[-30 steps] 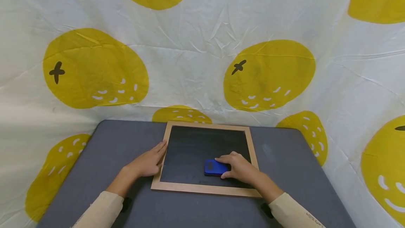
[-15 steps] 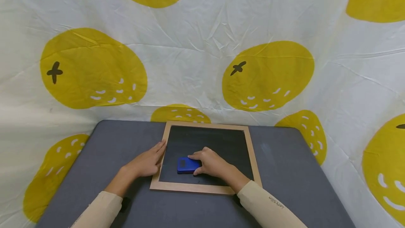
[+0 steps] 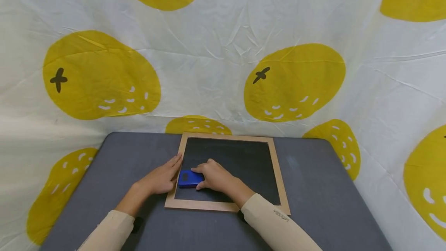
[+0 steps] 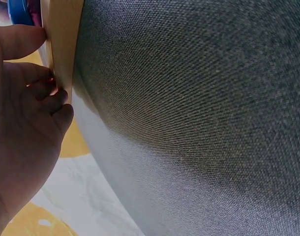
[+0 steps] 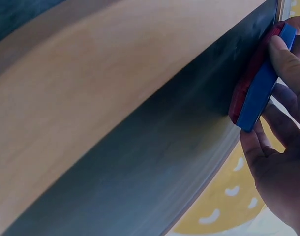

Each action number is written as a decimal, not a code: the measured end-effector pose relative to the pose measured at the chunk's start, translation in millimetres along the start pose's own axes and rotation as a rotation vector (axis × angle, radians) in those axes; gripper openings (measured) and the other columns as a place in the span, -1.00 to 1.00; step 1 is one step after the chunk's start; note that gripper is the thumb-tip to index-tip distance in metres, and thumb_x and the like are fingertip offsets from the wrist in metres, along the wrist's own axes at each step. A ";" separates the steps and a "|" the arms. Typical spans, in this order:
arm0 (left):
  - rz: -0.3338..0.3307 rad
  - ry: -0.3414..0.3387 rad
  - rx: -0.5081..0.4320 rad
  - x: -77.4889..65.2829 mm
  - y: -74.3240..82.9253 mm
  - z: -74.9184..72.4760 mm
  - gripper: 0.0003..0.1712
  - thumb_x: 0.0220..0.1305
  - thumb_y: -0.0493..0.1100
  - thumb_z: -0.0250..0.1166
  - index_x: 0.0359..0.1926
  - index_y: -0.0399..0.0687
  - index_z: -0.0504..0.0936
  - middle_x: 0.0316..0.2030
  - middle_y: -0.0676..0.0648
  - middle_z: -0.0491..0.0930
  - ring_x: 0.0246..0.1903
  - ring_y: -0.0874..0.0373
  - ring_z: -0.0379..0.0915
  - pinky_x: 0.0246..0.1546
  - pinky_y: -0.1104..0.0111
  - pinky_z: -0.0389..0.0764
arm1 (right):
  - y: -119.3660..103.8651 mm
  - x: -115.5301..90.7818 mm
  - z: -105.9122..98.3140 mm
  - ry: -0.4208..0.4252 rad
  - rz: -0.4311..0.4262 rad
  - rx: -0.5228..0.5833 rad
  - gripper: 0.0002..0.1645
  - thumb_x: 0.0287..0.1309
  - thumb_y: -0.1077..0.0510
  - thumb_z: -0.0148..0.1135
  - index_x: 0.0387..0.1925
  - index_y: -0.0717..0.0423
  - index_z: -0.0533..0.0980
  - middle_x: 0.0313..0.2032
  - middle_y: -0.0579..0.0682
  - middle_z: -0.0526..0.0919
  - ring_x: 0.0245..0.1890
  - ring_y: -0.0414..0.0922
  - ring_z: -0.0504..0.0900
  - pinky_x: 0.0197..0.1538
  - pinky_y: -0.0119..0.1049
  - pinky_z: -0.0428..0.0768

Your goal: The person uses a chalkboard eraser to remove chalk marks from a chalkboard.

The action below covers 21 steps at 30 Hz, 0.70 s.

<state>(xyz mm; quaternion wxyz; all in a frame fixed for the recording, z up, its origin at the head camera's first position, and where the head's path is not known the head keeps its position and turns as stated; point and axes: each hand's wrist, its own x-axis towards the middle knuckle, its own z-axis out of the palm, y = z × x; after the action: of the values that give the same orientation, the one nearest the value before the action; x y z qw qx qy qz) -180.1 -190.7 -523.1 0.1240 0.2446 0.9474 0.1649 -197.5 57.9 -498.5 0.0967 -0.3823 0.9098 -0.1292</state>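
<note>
A small chalkboard in a light wooden frame lies on the grey table. My right hand grips a blue eraser between thumb and fingers, at the left part of the board's dark surface. The right wrist view shows the dark red layer of the eraser facing the board. My left hand rests against the frame's left side, its fingers extended along it. In the left wrist view the left thumb and fingertips touch the wooden edge, and a bit of the blue eraser shows just beyond.
The dark grey cloth-like table top extends on both sides of the board. Behind it hangs a white curtain printed with large yellow fruit, close to the table's far edge.
My right hand has slid the eraser leftward across the board, from right of the middle to beside the left frame side. My left hand has stayed at the frame.
</note>
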 end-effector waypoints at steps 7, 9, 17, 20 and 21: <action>-0.002 0.009 0.010 -1.5 -1.2 2.5 -0.16 0.46 -0.19 0.10 0.63 -0.30 -0.03 0.64 -0.26 -0.09 0.61 -0.21 -0.08 0.50 -0.10 0.22 | -2.3 1.4 4.5 0.004 0.011 -0.009 -0.20 0.09 -0.19 0.55 0.35 -0.08 0.56 0.23 -0.09 0.68 -0.17 -0.22 0.54 -0.08 -0.41 0.54; -0.001 0.010 0.015 -1.0 -1.4 4.4 -0.16 0.48 -0.18 0.10 0.63 -0.29 -0.03 0.64 -0.25 -0.10 0.61 -0.20 -0.08 0.51 -0.09 0.22 | -1.4 -0.5 5.2 0.006 0.017 -0.011 -0.20 0.09 -0.19 0.54 0.35 -0.09 0.56 0.24 -0.10 0.68 -0.18 -0.22 0.52 -0.09 -0.42 0.53; -0.005 0.021 0.019 -1.7 -0.8 8.1 -0.15 0.47 -0.18 0.10 0.63 -0.28 -0.03 0.64 -0.25 -0.09 0.61 -0.19 -0.07 0.50 -0.09 0.23 | 2.8 -5.6 8.0 0.011 -0.003 -0.021 -0.20 0.09 -0.19 0.54 0.36 -0.09 0.55 0.25 -0.08 0.67 -0.14 -0.22 0.55 -0.08 -0.42 0.55; -0.005 0.021 0.018 -2.3 -0.2 8.0 -0.14 0.45 -0.19 0.11 0.63 -0.29 -0.04 0.64 -0.26 -0.10 0.61 -0.21 -0.08 0.51 -0.10 0.21 | 5.7 -10.0 8.6 0.025 -0.014 -0.023 -0.20 0.08 -0.19 0.55 0.35 -0.08 0.57 0.24 -0.07 0.68 -0.11 -0.20 0.58 -0.06 -0.40 0.57; -0.006 0.023 0.019 -2.6 -0.3 8.1 -0.14 0.45 -0.20 0.11 0.63 -0.30 -0.03 0.64 -0.27 -0.10 0.61 -0.21 -0.07 0.51 -0.10 0.20 | 6.9 -12.0 8.4 0.031 -0.016 -0.021 -0.21 0.08 -0.18 0.55 0.34 -0.07 0.57 0.23 -0.07 0.68 -0.10 -0.20 0.59 -0.05 -0.38 0.58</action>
<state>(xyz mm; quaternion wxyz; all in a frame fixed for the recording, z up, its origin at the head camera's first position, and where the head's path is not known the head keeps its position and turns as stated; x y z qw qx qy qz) -175.5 -190.3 -530.3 0.1110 0.2412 0.9511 0.1582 -191.6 69.8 -507.7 0.0775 -0.3888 0.9094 -0.1262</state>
